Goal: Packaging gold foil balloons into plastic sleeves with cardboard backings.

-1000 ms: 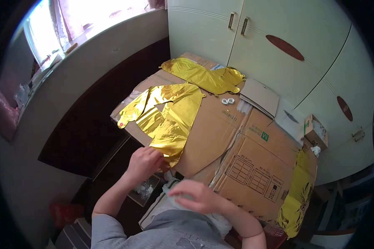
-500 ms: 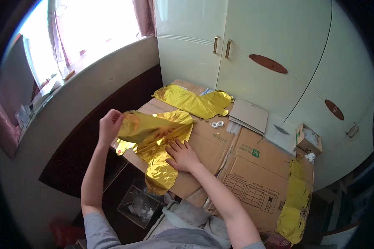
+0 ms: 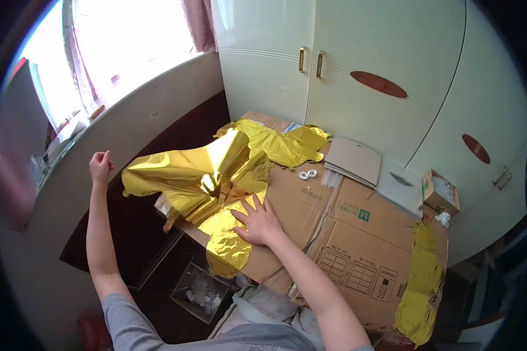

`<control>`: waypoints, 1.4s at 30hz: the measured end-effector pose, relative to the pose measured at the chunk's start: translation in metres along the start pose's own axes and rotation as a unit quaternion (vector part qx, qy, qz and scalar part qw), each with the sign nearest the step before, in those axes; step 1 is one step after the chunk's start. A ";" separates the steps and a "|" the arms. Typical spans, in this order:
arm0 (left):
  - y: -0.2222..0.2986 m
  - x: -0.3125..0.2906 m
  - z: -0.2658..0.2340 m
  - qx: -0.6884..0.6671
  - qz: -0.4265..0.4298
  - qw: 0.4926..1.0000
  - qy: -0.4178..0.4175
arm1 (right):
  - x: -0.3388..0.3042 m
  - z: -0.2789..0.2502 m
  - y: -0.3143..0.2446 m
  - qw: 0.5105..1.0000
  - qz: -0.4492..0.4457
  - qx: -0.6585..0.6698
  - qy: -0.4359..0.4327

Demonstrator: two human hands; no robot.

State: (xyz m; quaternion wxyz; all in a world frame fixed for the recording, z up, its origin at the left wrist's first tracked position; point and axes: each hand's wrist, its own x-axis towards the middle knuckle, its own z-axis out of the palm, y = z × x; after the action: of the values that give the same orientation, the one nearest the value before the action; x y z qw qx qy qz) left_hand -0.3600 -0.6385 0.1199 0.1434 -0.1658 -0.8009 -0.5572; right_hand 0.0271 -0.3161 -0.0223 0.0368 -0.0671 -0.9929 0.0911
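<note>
A gold foil balloon (image 3: 187, 167), uninflated and creased, lies over the near left of the cardboard, its left part lifted and billowing. My right hand (image 3: 256, 223) rests on its lower right part with the fingers spread flat. Left of the foil and apart from it, my left hand (image 3: 101, 166) is raised in the air with its fingers closed. Whether anything small is pinched in them cannot be made out. Another flat gold foil balloon (image 3: 278, 143) lies behind, and a third, long gold foil piece (image 3: 418, 286) lies along the right edge.
Flattened cardboard (image 3: 357, 234) covers the table. Two small white rolls (image 3: 307, 174) sit near stacked grey boards (image 3: 352, 161). A small open box (image 3: 440, 193) stands at the far right by the white cabinet (image 3: 386, 41). Below the near edge is a clear bin (image 3: 199, 292) holding scraps.
My left hand has let go of the foil's left part and swung out left and slightly up. The foil has billowed up and leftward. My right hand stays on it.
</note>
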 end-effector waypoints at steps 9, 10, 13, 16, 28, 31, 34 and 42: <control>0.084 -0.076 0.096 0.308 0.297 0.902 -0.059 | -0.001 -0.012 -0.004 1.000 0.009 0.018 0.009; 0.104 -0.089 0.112 0.333 0.326 0.883 -0.059 | 0.007 -0.016 -0.002 0.999 0.019 0.031 0.007; 0.143 -0.102 0.164 0.410 0.429 0.803 -0.059 | 0.042 -0.007 0.021 0.994 0.044 0.052 0.084; 0.128 -0.096 0.223 0.370 0.291 0.838 -0.277 | 0.080 0.003 0.035 0.988 0.050 0.039 0.138; 0.075 -0.144 0.328 0.398 0.229 0.843 -0.281 | 0.076 0.005 0.040 0.994 0.098 0.001 0.043; 0.061 -0.130 0.317 0.359 0.194 0.880 -0.242 | 0.079 0.009 0.041 0.994 0.095 0.011 0.053; 0.039 -0.108 0.304 0.330 0.221 0.892 -0.215 | 0.079 0.009 0.038 0.994 0.092 0.015 0.054; 0.021 -0.063 0.247 0.289 0.083 0.943 -0.145 | 0.079 0.004 0.039 0.994 0.100 -0.006 0.032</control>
State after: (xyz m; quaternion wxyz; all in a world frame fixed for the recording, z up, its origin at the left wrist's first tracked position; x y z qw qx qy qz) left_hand -0.3056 -0.4064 0.0282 0.1131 -0.2623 -0.9231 -0.2575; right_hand -0.0467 -0.2672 -0.0285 0.0592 -0.1691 -0.9801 0.0858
